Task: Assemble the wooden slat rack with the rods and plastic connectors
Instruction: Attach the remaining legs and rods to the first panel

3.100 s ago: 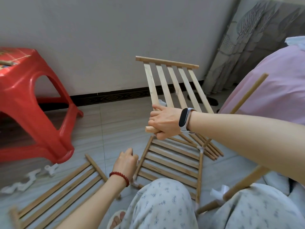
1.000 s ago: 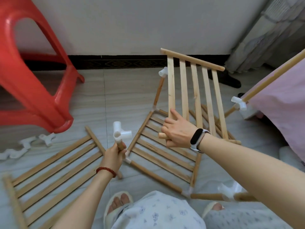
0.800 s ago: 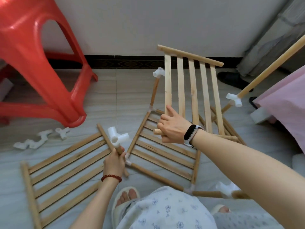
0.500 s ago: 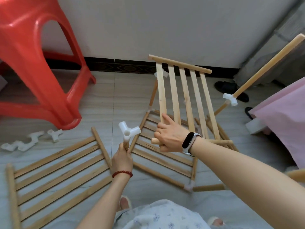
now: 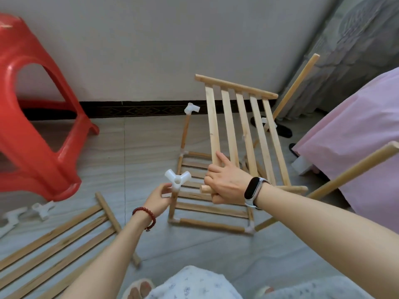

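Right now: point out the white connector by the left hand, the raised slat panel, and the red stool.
white connector [image 5: 177,179], head view, on its central hub.
raised slat panel [image 5: 229,124], head view, on its second slat from the left.
red stool [image 5: 32,156], head view, on its near leg.

**Connector rod brought up beside the raised panel's rail end**

The left hand [image 5: 158,199], which three seconds ago rested low against the flat frame on the floor, now pinches a short wooden rod [image 5: 173,201] capped by a white three-way plastic connector [image 5: 177,179]. That connector has risen and drifted right, and now sits just beside the free end of the bottom rail [image 5: 205,189] of the upright five-slat wooden panel [image 5: 239,130]. The right hand [image 5: 226,183] now extends its index finger up along the leftmost slat. The panel leans further away.
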